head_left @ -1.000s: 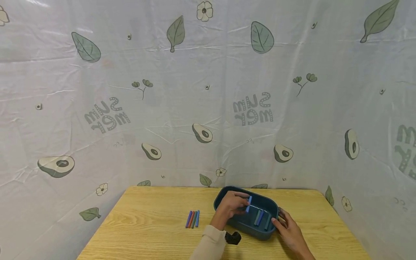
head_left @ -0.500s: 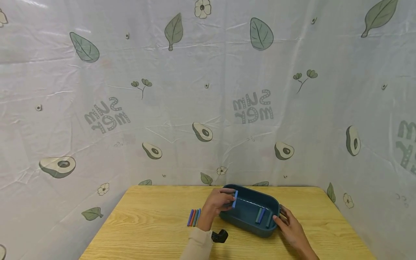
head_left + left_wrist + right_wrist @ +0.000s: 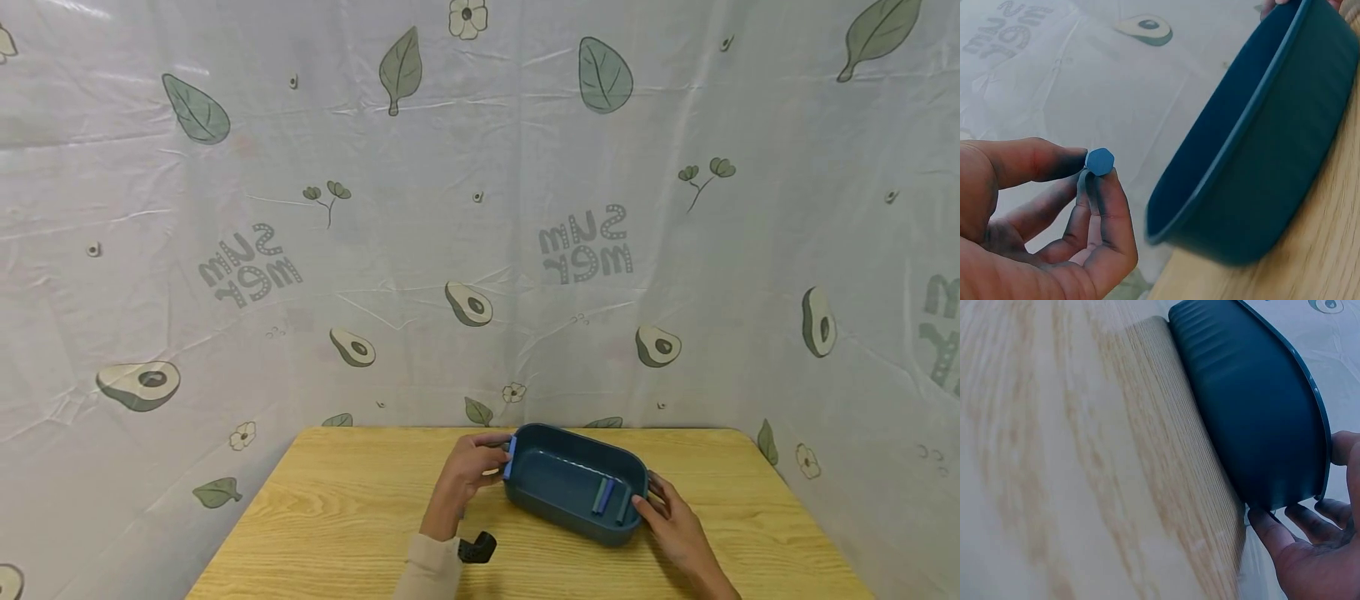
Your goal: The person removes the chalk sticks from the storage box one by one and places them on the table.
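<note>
My left hand [image 3: 471, 462] pinches a blue chalk stick [image 3: 1100, 161] between thumb and fingertips, its six-sided end facing the left wrist camera. Dark smudges mark those fingers. In the head view the stick overlaps the left end of a dark teal plastic bin [image 3: 551, 475]. At the bin's right end my right hand [image 3: 675, 525] grips it, thumb at the rim and fingers against the outside wall. Inside, toward the right end, lie a green stick [image 3: 599, 495], a blue stick [image 3: 607, 497] beside it, and a separate green stick [image 3: 624, 505].
A wooden table [image 3: 337, 500] carries the bin, which sits near the far edge. Behind it hangs a pale patterned curtain [image 3: 420, 250]. A black wrist mount [image 3: 477, 547] sticks out from my left sleeve [image 3: 431, 567]. My left arm hides the chalk row on the table.
Still holding the blue chalk stick, my left hand has moved left from over the bin's inside to its left end, covering the row of sticks on the table. My right hand stays at the bin.
</note>
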{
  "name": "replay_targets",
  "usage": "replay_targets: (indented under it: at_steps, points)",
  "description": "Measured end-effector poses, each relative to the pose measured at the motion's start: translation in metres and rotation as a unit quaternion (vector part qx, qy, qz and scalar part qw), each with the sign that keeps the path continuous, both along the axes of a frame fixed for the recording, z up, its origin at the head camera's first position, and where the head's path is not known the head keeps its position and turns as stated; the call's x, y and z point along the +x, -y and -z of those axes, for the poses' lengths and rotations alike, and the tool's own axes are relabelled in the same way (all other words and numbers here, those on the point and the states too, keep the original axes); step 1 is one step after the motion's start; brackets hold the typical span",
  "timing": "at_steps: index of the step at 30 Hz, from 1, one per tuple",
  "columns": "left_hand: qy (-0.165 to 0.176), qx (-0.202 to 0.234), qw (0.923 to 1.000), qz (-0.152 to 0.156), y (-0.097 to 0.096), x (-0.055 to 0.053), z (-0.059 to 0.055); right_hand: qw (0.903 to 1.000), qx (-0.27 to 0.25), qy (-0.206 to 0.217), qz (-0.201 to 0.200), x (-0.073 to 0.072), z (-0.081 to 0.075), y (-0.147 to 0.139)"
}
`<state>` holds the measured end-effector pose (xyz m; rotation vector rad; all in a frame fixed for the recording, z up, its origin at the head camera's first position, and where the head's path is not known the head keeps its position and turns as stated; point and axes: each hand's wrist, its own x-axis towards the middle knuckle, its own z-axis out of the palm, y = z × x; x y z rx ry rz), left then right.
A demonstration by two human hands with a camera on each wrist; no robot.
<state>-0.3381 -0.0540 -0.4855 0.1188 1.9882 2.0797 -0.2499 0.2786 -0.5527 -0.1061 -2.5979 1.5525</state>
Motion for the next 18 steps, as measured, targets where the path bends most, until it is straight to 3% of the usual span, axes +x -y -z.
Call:
replay_targets:
  at_steps: [18]
  points:
    - [-0.002, -0.02, 0.9988, -0.044, 0.07, 0.007, 0.017, 0.9997, 0.012, 0.022, -0.008, -0.001, -0.004, 0.0]
